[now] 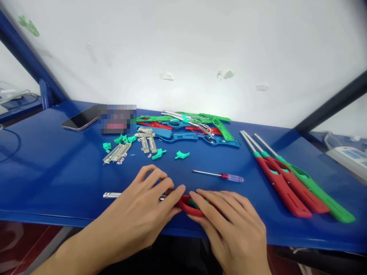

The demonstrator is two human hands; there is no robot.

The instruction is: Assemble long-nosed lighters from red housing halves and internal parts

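Note:
Both hands are closed around a red long-nosed lighter (189,209) near the front edge of the blue table. My left hand (146,206) grips it where the metal barrel (111,195) meets the red body; the barrel sticks out to the left. My right hand (232,217) wraps the handle end, hiding most of it. A bit of green shows inside the red loop between the hands. Just beyond the hands lies a small screwdriver (229,177) with a clear purple and red handle.
Assembled lighters (282,191), red and green, lie at the right. Loose lighter shells (183,135) are piled at the back. Clear fuel tanks (117,152) and green triggers (182,154) lie at the left and middle. A phone (83,117) rests at the back left, by the white wall.

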